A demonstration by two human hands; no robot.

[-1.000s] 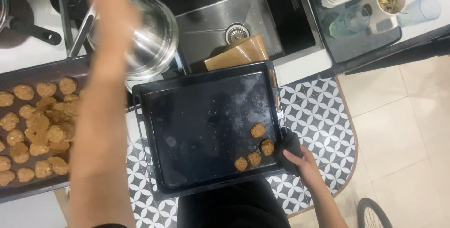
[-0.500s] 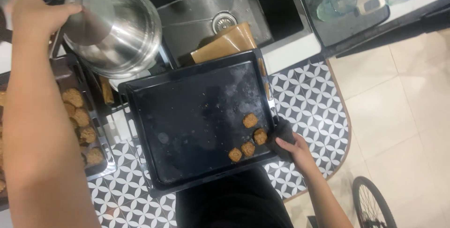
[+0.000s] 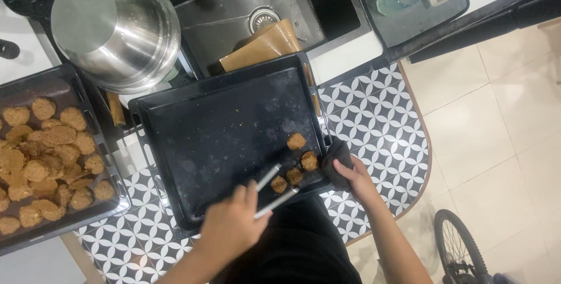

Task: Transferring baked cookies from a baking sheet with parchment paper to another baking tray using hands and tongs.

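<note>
A patterned tile counter (image 3: 374, 108) carries a cookie-filled tray (image 3: 111, 161) beside a black baking tray (image 3: 204, 138)

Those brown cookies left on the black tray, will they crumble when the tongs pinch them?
Probably fragile: the cookies look rough and crumbly. Flat and small, so likely light and unlikely to roll. The tongs in the left hand should probably squeeze gently.

Bare forearms, dark clothing below

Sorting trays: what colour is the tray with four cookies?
Black, clearest in the head view: the tray.
</note>
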